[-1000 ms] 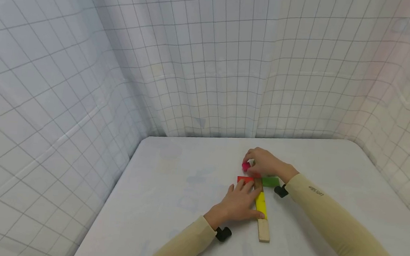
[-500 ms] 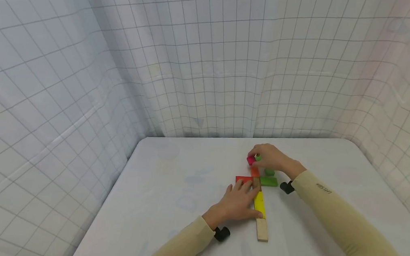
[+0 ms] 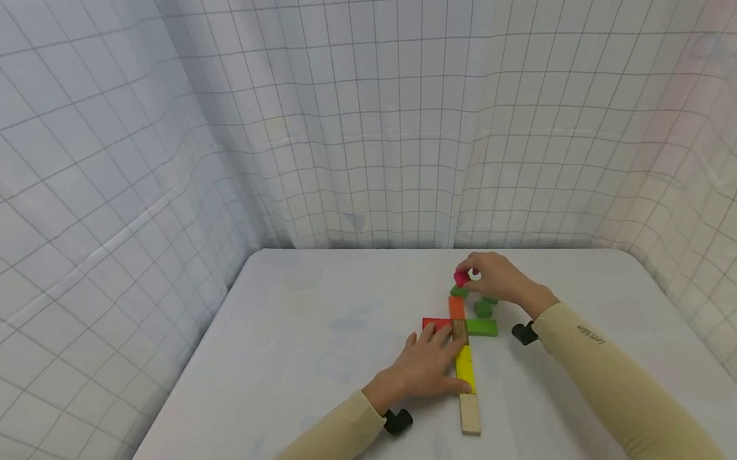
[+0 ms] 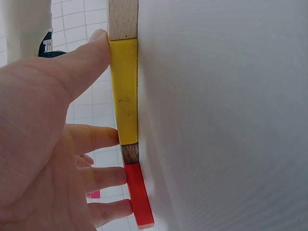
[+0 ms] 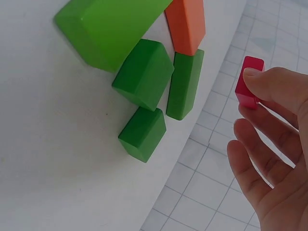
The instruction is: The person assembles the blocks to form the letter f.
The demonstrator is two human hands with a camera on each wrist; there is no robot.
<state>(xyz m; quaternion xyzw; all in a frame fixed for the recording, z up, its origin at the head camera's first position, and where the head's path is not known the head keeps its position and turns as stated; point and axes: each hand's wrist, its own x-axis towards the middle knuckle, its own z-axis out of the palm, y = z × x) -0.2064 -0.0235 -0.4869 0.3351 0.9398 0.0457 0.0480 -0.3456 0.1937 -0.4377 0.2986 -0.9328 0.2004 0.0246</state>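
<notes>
My right hand (image 3: 496,276) pinches a small pink block (image 5: 244,89) between thumb and finger, raised past the far end of the row. Below it, a green block (image 5: 185,86) lies at the end of an orange block (image 5: 185,24). My left hand (image 3: 425,366) rests with spread fingers along the row. Its thumb touches near the joint between a yellow block (image 4: 126,91) and a pale wooden block (image 4: 122,19). Other fingertips touch the yellow block's far end and a red block (image 4: 138,192). A dark brown block (image 4: 130,154) sits between yellow and red.
A lime green block (image 5: 106,29) forms the right arm of the cross-shaped layout. Two short dark green blocks, one nearer (image 5: 144,72) and one farther (image 5: 142,132), stand beside the row. A white table (image 3: 307,327) bears everything, with grid-patterned curtains (image 3: 375,150) around it.
My right hand has moved away and to the right with the pink block, uncovering the orange block and green blocks. The left hand stays in place on the row.
</notes>
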